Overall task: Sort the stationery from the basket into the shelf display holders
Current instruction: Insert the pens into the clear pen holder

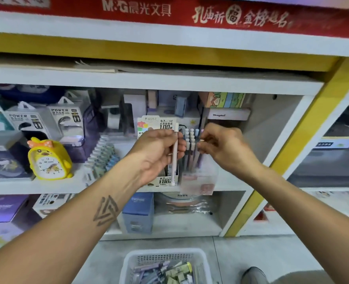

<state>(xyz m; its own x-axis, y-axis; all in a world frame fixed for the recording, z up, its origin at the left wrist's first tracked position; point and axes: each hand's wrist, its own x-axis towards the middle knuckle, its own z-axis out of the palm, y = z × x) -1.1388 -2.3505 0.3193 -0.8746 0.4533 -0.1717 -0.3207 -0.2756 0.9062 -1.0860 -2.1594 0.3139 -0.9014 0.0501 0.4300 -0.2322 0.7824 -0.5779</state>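
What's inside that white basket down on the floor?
The white basket holds a loose jumble of small stationery: purple and lilac pieces, pale green ones, something yellow. The picture's bottom edge cuts off its lower part, and whatever lies beneath the top layer is covered.

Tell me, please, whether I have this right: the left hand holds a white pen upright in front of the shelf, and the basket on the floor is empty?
Not quite: the head view shows the basket holds stationery. The left hand does hold the white pen upright.
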